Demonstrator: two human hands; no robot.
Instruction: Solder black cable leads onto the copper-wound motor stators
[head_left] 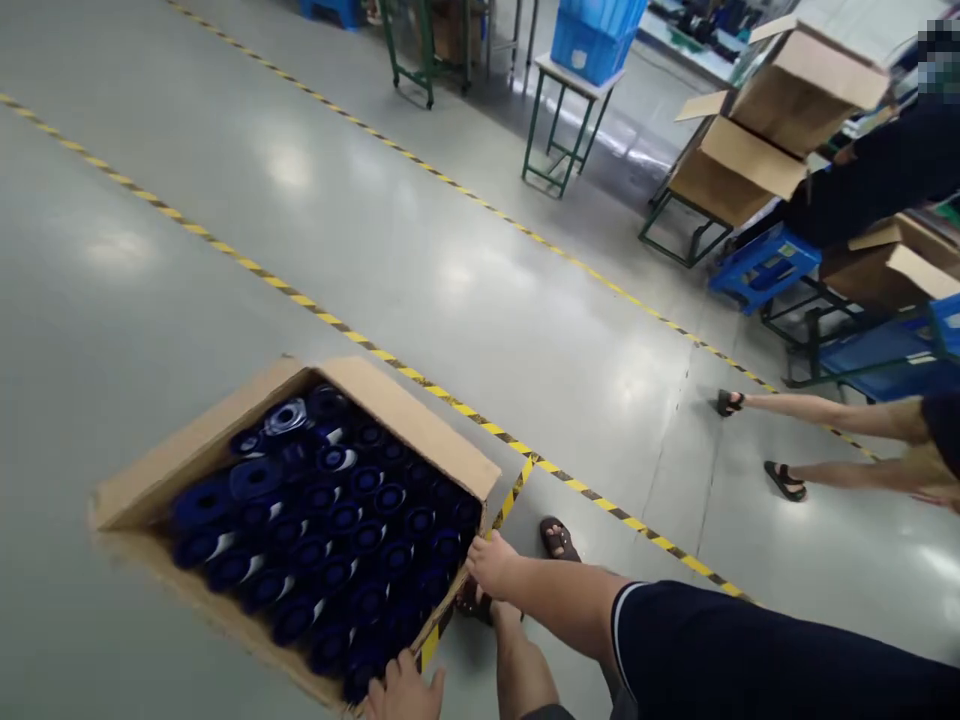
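Head view: both hands clamp the near edge of the cardboard box (390,400) on the glossy grey floor (225,200) — left hand (405,690), right hand (491,562) — round blue spools (330,520) packed inside.

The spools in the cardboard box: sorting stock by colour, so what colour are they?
The spools are dark blue, seen clearly in the head view.

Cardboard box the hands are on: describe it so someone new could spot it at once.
On the grey floor, just on the near side of the yellow-black tape line, lies an open cardboard box with the left hand and right hand on its near edge. Unlike the boxes on stands at the back, it sits on the floor, packed with dark blue spools.
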